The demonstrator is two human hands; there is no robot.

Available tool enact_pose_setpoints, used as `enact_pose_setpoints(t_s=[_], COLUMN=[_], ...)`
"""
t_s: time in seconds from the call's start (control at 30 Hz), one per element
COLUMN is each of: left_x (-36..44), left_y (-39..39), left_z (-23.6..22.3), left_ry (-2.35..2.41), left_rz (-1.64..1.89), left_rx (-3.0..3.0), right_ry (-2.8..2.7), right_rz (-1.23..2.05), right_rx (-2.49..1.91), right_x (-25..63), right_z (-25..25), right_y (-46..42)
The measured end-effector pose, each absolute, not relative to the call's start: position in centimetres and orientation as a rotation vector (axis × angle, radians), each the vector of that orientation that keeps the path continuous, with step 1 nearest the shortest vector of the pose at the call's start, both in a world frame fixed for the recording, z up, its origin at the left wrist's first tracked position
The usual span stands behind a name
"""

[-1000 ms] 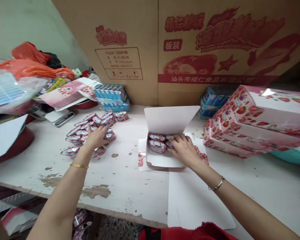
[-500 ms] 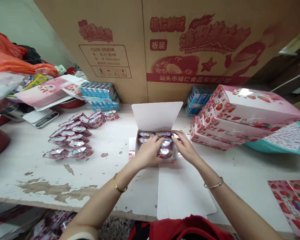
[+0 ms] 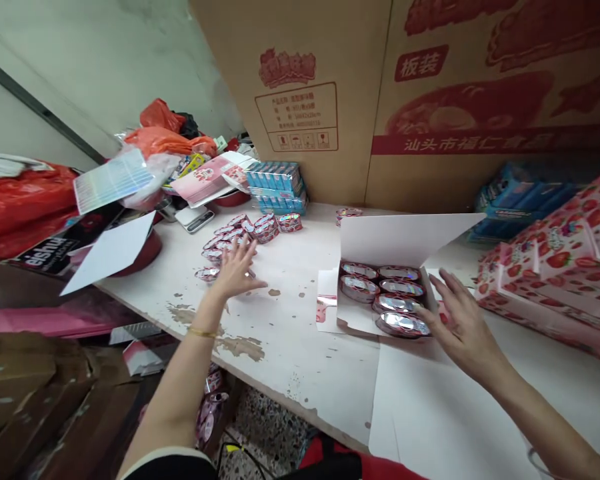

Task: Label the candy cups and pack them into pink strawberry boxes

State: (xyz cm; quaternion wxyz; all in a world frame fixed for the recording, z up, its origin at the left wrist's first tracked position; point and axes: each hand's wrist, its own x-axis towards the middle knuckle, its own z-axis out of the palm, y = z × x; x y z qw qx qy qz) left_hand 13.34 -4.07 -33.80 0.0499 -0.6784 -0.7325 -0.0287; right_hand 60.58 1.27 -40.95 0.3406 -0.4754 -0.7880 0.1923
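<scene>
On the left of the table, my left hand [image 3: 237, 272] reaches over a cluster of shiny pink-and-silver packets [image 3: 266, 228], fingers spread. The hand hides part of the cluster, so I cannot tell whether its fingertips touch a packet. An open carton [image 3: 347, 313] with a raised white lid stands in front of me. Inside it, silver-topped packets [image 3: 401, 288] lie in two columns, and the front left part of the carton shows its bare floor. My right hand [image 3: 463, 327] is at the carton's right wall, fingers apart, its thumb by the front packets.
Strawberry-print boxes [image 3: 545, 293] are stacked at the right. Blue wrapped packs [image 3: 276, 187] stand against a large brown carton [image 3: 325, 180]. A scale [image 3: 195, 219] and red bags [image 3: 25, 213] sit at the left. White card sheets [image 3: 430, 407] lie before the carton.
My left hand has left the carton and moved left to the loose packets, its fingers spreading. My right hand stays by the carton's right wall. The view has turned left.
</scene>
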Motion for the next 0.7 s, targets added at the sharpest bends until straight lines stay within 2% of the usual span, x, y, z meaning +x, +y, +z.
enact_pose_setpoints(t_s=[0.1,0.3,0.4,0.5,0.6,0.63,0.7], left_x=[7.3,6.9,10.2,16.5,24.3,26.6,30.2], left_y=[-6.0,-7.9,-7.8,-6.7,-4.6,-3.8,-2.2], left_z=[-36.4,-39.8,-39.0,-37.0,-35.2,-34.8,-34.2], left_ry=[-2.336,-2.186,-2.165,-2.172,-2.106,-2.078,-2.042], left_rz=[0.139,-0.042,-0.328,-0.913,-1.408,-1.420,-1.225], left_rx=[-1.979,-1.923,-1.919,-1.973,-2.322,-2.470,-2.685], right_ry=[-2.271,-2.578,-2.667,-2.722,-2.735,-2.727,-2.689], right_rz=[0.257,0.079,0.043,-0.010,-0.065,-0.075,-0.070], right_rx=[-1.045,-0.987,-0.987,-1.015,-1.068,-1.098,-1.181], right_x=[58.2,54.7,54.7,54.8,54.7,54.7,54.8], right_z=[-39.9,-37.8,-37.3,-37.6,-38.2,-38.3,-38.4], right_y=[1.4,1.4,1.2,1.2,1.4,1.5,1.5])
